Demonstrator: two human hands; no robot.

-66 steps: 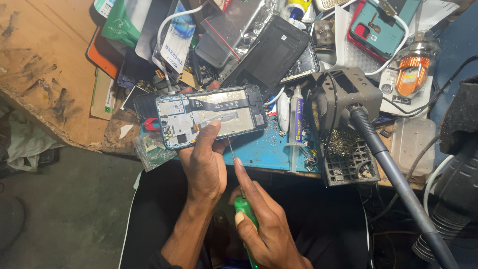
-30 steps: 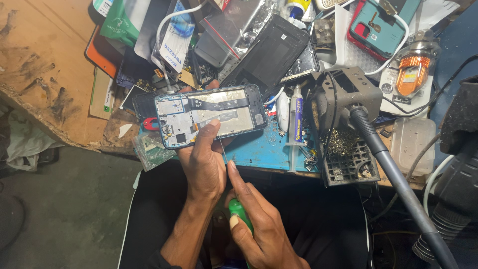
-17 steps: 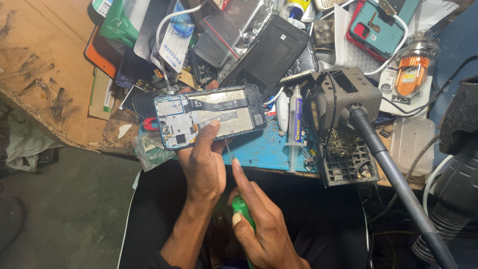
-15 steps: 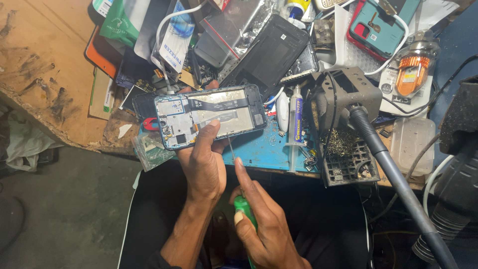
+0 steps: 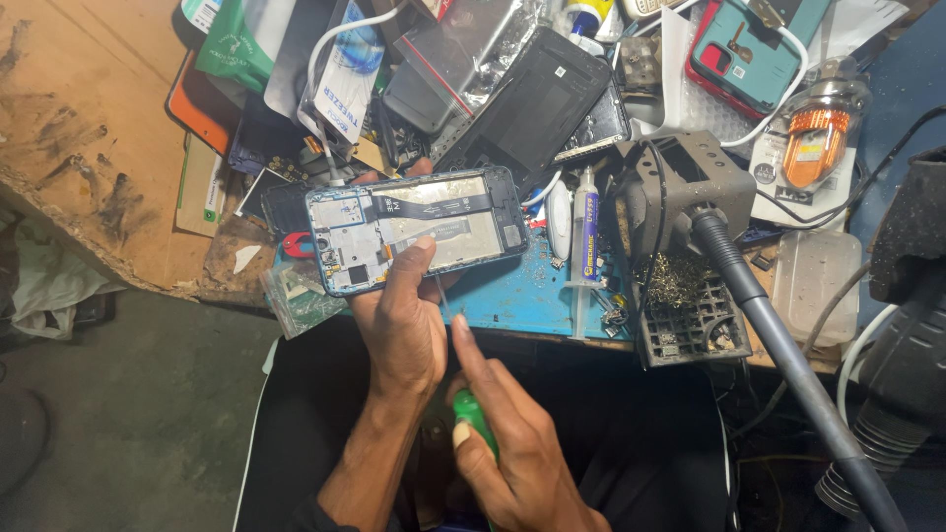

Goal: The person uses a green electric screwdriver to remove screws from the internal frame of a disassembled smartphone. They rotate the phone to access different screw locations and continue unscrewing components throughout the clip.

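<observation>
- Head view: an opened phone with its back cover off lies on a blue mat at the near edge of a cluttered workbench.
- The left hand holds the phone's near long edge, fingers closed on it, one fingertip resting on the exposed inside.
- The right hand sits lower, fingers wrapped round a screwdriver with a green handle; the forefinger lies straight along it, pointing up toward the phone.
- The screwdriver's thin shaft rises beside the left hand; I cannot tell whether its tip touches the phone.
- Just right of the phone, a syringe with a blue label lies on the mat.
- Further right stands a dark metal stand with a tray of wire wool.
- Behind the phone lies a black phone back, and a teal phone case sits at the far right.
</observation>
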